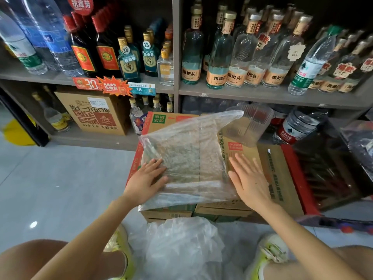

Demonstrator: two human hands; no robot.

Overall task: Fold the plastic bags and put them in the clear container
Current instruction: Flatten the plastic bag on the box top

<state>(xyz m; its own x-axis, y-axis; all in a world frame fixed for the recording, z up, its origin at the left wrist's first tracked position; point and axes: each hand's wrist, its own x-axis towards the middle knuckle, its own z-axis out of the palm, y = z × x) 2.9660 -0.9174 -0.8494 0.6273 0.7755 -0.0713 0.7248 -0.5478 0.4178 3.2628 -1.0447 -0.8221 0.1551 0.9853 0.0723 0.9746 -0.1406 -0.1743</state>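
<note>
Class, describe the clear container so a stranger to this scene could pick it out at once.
Start at the grey shelf of bottles, then drop to the cardboard box in front of it. At the far right of its top sits the clear container, just beyond the flattened plastic bag. It alone is rigid, ribbed and cup-shaped.

Bare left hand (145,178), right hand (250,178), forearms; white sneakers (272,252), yellow-green trim.
</note>
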